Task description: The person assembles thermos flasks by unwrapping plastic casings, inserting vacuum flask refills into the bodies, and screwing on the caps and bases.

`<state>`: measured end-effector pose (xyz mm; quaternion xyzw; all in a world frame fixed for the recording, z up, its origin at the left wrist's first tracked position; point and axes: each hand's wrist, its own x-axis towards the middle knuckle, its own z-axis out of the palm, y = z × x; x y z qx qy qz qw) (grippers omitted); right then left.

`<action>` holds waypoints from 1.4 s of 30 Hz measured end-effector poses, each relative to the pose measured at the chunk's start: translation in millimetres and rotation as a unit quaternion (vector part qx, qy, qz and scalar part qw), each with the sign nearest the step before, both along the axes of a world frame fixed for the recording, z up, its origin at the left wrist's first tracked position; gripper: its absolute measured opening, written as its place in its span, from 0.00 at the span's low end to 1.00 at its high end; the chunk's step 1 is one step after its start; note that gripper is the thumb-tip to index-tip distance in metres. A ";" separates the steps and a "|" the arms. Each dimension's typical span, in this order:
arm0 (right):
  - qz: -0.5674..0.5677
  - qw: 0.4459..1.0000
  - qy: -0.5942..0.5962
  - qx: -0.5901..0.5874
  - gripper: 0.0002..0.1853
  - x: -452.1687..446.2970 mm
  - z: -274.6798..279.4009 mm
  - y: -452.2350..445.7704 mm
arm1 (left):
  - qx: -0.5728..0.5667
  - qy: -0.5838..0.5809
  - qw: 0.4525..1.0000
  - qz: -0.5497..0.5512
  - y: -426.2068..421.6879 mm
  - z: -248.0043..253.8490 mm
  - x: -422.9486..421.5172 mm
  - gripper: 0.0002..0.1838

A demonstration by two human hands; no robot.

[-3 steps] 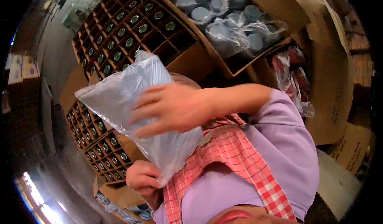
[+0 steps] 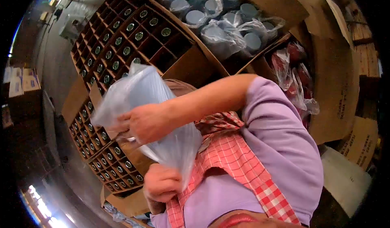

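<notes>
A translucent plastic bag [image 2: 148,83], whitish with a bluish tint, lies at a slant in front of my chest. My left hand [image 2: 163,182] is closed in a fist around its lower end, near the apron. Across the bag's middle reaches my right hand [image 2: 144,123], its blurred fingers curled at the bag's left edge. The bag bulges above my right wrist and looks creased below it. What is inside, if anything, I cannot make out.
Divided cartons [image 2: 122,37] with round-topped items stand behind the bag. At the top, another carton holds blue-lidded containers [image 2: 196,17] in clear plastic. Red items in plastic [image 2: 298,81] sit in a box at the right. A red checked apron [image 2: 239,159] covers my chest.
My right hand has moved left and down, and its spread fingers have curled at the bag's edge. My left hand has shifted slightly right. The bag's left corner has folded inward.
</notes>
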<state>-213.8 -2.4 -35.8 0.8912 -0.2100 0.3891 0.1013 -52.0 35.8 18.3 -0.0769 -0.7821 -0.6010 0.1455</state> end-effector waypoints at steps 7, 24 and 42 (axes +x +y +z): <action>0.013 0.979 0.132 0.158 0.06 -29.1 -8.1 -36.2 | -0.009 -0.049 0.993 0.105 2.4 7.3 21.4 0.07; -0.622 0.649 -0.102 0.427 0.15 -352.8 -262.1 122.6 | 0.280 -0.152 0.867 0.383 -48.0 -77.4 10.4 0.07; -0.470 0.761 -0.005 0.447 0.15 -352.3 -210.2 101.9 | 0.251 -0.276 0.827 0.421 -75.5 -112.4 -11.9 0.08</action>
